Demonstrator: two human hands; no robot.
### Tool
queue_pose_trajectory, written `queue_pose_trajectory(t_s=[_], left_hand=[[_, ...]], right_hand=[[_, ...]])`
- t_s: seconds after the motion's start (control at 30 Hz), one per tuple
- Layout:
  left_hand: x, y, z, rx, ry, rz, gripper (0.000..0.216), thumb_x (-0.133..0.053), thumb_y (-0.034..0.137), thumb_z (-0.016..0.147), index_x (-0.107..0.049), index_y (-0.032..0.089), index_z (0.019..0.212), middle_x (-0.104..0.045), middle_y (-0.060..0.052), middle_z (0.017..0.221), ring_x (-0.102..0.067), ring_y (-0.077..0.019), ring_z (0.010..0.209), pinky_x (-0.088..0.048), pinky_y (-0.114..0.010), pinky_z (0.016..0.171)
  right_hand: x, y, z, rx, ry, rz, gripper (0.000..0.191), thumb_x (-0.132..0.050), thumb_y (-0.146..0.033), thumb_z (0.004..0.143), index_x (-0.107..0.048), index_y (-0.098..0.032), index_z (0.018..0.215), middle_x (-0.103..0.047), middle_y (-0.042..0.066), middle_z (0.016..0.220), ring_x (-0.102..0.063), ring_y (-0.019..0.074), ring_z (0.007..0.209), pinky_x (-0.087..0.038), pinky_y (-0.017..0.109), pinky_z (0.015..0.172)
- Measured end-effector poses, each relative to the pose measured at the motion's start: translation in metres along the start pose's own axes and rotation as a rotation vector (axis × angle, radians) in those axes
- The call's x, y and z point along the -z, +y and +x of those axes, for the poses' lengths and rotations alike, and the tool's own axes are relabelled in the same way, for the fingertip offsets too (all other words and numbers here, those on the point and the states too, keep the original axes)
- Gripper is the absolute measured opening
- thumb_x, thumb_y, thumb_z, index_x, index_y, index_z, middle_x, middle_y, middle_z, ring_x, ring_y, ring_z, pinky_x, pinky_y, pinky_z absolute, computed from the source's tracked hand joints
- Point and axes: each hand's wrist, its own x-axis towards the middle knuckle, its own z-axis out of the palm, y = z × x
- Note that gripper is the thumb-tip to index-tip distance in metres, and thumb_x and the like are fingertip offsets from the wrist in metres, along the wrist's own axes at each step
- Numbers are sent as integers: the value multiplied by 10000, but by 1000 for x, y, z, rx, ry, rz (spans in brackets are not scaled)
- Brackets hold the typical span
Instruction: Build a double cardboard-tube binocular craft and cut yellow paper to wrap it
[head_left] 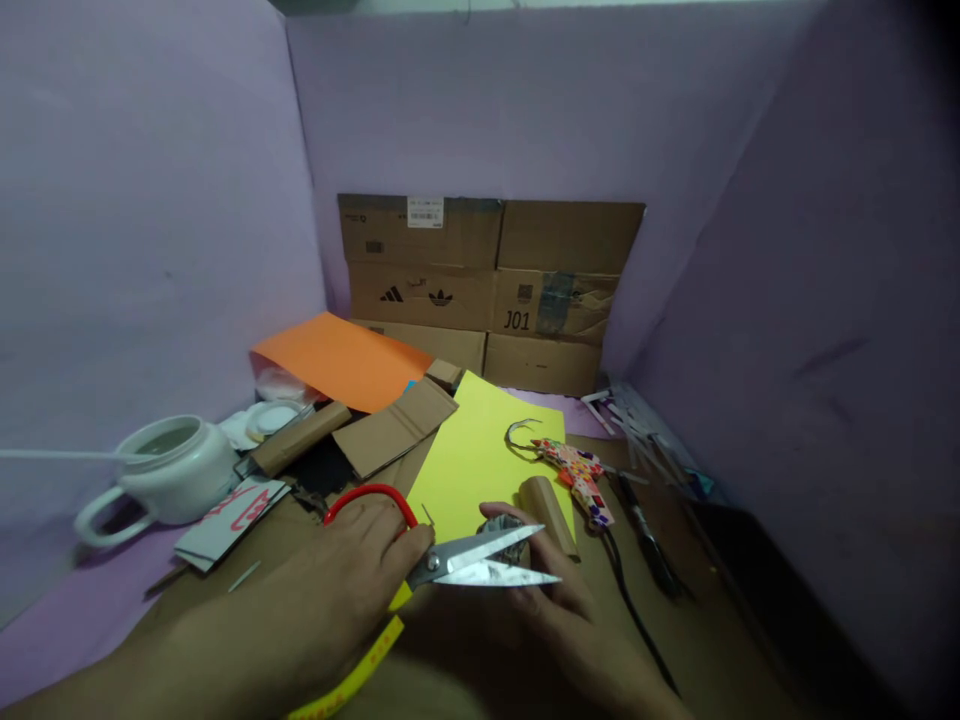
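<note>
My left hand (367,565) is closed around a pair of scissors (487,572) with a red handle loop. Their blades are parted and point right, passing in front of my right hand (559,600). Between the fingers of that right hand sits a small greyish, crumpled-looking piece (506,535), partly hidden by the upper blade, so its kind is unclear. A yellow strip with red marks (360,675) curves below my left hand, near the scissors. Just beyond my right fingers lies a rolled cardboard tube (549,515) on a yellow sheet (465,465).
A hot glue gun (581,475) wrapped in patterned paper trails a black cord. Beside it lies a black pen-like tool (649,545). Clear sticks (637,425), cardboard pieces (397,425), an orange sheet (337,355) and a white teapot-like pot (180,480) surround the work area. Flattened cardboard (420,295) stands behind.
</note>
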Motion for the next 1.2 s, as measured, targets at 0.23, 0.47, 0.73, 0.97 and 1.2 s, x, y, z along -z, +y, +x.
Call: queue_pose_trajectory(t_s=[0.23,0.47,0.73,0.97,1.2], left_hand=[[0,-3,-7,-40,0,68,462,-426,9,698,-499,181,1121,-547,-68,912,-529,-208,745,-387,-297,616],[-10,-2,-6,-99,39,197,478,-372,-44,664,-484,163,1080,-553,-64,816,-524,-206,646,-375,-290,548],[-18,-5,-7,-84,58,250,555,-386,-52,691,-426,163,1202,-575,-50,779,-547,-206,640,-368,-272,520],[-17,-5,-5,-69,15,141,550,-416,-76,677,-462,150,1176,-604,-56,800,-551,-177,603,-393,-258,532],[-23,-1,-4,20,-32,68,537,-333,-79,667,-511,157,1115,-616,-58,799,-566,-178,631,-428,-259,559]], right_hand=[[3,3,-2,51,-9,-130,570,-594,-449,808,-457,-291,1339,-584,47,1171,-548,235,1004,-428,343,889],[1,7,-2,63,18,-138,573,-568,-470,825,-446,-269,1347,-595,66,1143,-556,239,1001,-431,356,884],[-1,5,-1,50,87,-181,539,-556,-411,823,-466,-240,1326,-579,80,1232,-557,251,1060,-427,369,921],[-2,9,1,89,113,-278,500,-514,-383,847,-447,-233,1320,-525,78,1321,-507,248,1146,-383,378,990],[-5,15,0,102,122,-355,460,-480,-337,881,-415,-235,1325,-486,71,1360,-442,240,1223,-332,367,1034]])
